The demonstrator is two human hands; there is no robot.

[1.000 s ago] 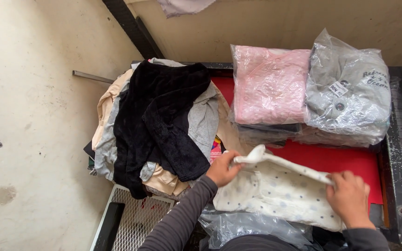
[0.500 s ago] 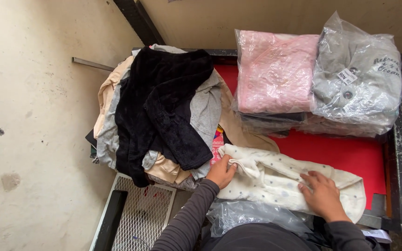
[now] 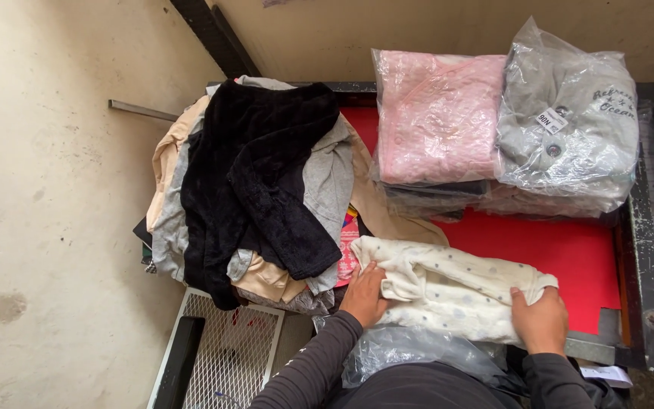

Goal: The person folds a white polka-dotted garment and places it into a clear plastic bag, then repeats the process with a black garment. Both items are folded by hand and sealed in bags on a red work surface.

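My left hand [image 3: 365,294] presses flat and my right hand [image 3: 540,320] has fingers clenched on the cream dotted garment [image 3: 448,291], folded on the red tabletop [image 3: 569,254].

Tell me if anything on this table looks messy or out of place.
The heap of loose clothes at the table's left end, topped by a black fleece, spills over the edge, unlike the neat bagged stacks. Both hands, left and right, press on a cream dotted garment on the red tabletop.
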